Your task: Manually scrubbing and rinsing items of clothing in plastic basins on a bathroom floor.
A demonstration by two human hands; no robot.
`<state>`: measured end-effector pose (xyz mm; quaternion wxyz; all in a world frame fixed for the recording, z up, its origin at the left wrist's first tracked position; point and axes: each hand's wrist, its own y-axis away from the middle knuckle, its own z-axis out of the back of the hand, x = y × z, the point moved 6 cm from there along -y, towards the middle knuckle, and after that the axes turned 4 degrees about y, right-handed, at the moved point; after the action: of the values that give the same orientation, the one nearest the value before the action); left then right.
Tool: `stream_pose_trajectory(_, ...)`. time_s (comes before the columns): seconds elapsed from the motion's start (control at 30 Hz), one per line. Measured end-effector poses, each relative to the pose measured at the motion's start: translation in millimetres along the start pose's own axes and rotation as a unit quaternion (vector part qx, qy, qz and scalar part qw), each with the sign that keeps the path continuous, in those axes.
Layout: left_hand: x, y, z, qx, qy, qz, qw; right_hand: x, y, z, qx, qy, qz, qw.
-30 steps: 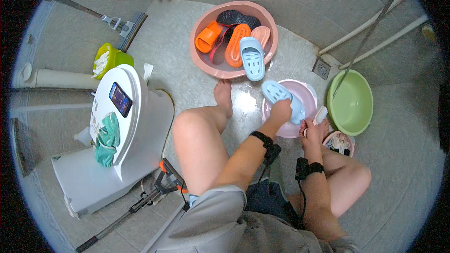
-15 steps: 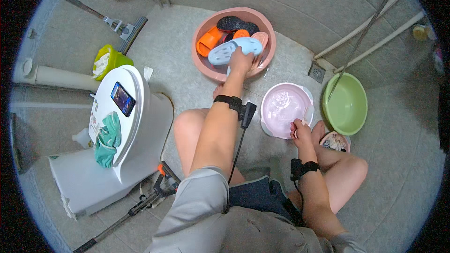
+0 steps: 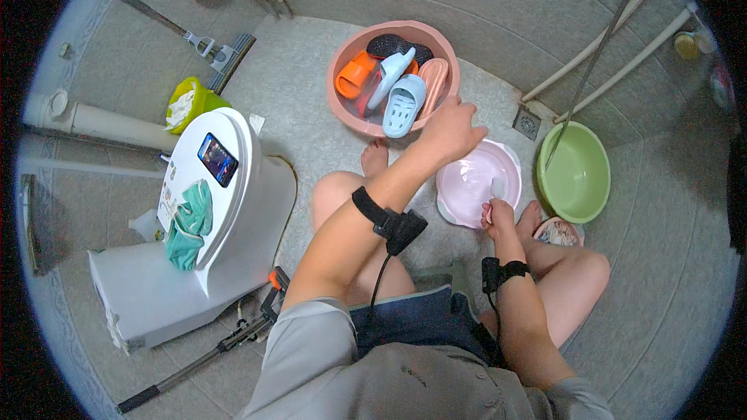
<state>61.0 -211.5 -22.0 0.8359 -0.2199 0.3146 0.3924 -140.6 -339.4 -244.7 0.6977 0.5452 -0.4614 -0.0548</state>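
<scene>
My left hand (image 3: 453,131) hovers between the pink tub (image 3: 339,106) and the pale lilac basin (image 3: 467,201), fingers apart with nothing held. In the tub, one light blue slipper (image 3: 403,109) lies near the front edge, and another light blue slipper (image 3: 392,76) leans tilted behind it. An orange slipper (image 3: 355,75), a pink slipper (image 3: 434,84) and black footwear (image 3: 389,47) surround them. At the lilac basin's near rim, my right hand (image 3: 499,215) is closed around a small whitish brush-like thing (image 3: 498,185). Its exact kind is unclear.
A green basin (image 3: 576,175) stands right, next to a small container (image 3: 559,233) of bundled cloth. Left is a white toilet (image 3: 261,210) carrying a phone (image 3: 218,159) and green cloth (image 3: 191,222). A mop (image 3: 214,346) lies nearby; a drain (image 3: 527,121) sits by the wall.
My left hand has let go of a light blue slipper in the tub and moved right and nearer. My right hand stays at the lilac basin, the whitish thing slightly shifted.
</scene>
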Motion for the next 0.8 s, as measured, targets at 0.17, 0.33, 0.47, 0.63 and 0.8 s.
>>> stream_pose_trajectory(0.17,5,15,-17,0.05,0.013,0.029,0.998,1,-2,1,0.001,-0.031,-0.025,0.999)
stream_pose_trajectory(0.33,-14,17,-35,0.084,0.001,-0.014,0.996,16,-6,-2,0.072,0.027,0.033,0.996)
stream_pose_trajectory(0.47,-17,14,-29,0.095,-0.033,-0.02,0.995,17,3,-28,0.059,0.064,0.018,0.996)
stream_pose_trajectory(0.63,-18,10,-14,0.06,-0.034,-0.032,0.997,26,-15,-82,0.124,0.054,0.031,0.99)
stream_pose_trajectory(0.8,2,-1,11,-0.005,-0.156,-0.041,0.987,62,7,-186,0.247,-0.134,0.092,0.955)
